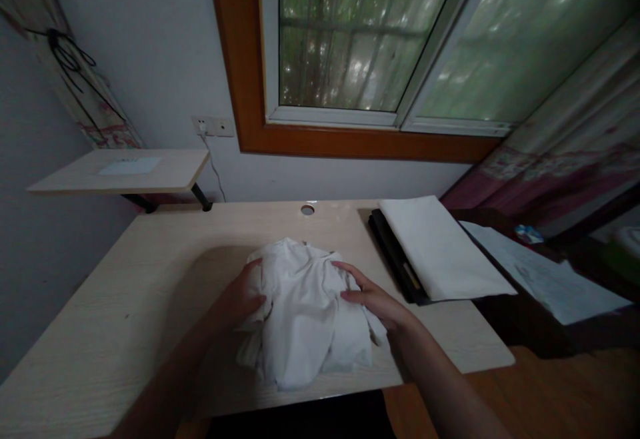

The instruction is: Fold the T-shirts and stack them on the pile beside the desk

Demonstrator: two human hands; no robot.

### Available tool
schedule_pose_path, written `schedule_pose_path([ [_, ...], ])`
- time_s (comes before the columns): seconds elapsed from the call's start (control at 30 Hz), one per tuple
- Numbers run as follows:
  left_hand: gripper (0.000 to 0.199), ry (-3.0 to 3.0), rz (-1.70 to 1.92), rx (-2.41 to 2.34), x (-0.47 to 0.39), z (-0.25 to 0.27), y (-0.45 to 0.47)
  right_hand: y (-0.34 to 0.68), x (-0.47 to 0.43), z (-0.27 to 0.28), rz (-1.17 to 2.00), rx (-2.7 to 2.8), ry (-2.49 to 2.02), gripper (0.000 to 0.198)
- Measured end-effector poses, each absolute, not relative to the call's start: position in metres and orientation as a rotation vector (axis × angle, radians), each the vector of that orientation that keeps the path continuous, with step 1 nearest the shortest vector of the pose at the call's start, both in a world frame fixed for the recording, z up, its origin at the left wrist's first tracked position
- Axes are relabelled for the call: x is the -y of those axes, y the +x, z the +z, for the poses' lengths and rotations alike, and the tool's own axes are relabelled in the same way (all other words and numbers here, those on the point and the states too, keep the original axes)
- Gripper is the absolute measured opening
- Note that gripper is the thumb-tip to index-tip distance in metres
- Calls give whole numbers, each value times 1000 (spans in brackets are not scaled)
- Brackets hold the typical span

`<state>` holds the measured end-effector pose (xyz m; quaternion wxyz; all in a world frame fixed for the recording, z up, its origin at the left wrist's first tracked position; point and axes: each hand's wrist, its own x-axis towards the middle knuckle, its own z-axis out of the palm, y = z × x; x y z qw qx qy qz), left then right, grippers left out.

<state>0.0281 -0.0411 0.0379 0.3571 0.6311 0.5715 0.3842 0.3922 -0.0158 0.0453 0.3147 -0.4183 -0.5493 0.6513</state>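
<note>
A bunched white cloth, perhaps a garment (300, 312), is gathered between my two hands over the front middle of the desk (125, 292). My left hand (245, 296) grips its left side, thumb on the near face and fingers behind. On the right side my right hand (373, 296) grips it the same way, its fingers curled over the folds. Loose folds hang down toward the desk's front edge. Whether the cloth's underside rests on the desk cannot be made out.
A black folder-like stack (395, 256) topped with a large white sheet (440, 252) lies at the right. A raised shelf (170, 166) stands at the back left, bearing a paper (131, 166). A cable hole (307, 210) is at the back edge. Another sheet (540, 272) lies farther right.
</note>
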Motion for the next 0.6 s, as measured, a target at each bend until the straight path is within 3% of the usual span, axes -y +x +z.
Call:
schedule_pose_path([
  [0.17,51,1508,615,-1101,59,75,11,388,8,67,1712,1653,-1032,54],
  [0.33,61,1148,1060,-1196,64,92,-29,408,-15,107,1687,1581,-1064,49],
  [0.47,74,1019,1265,-1252,32,108,-40,405,-52,132,1330,1540,-1123,61],
  [0.6,71,917,1495,-1176,-7,114,-28,384,-99,124,785,1580,-1140,64],
])
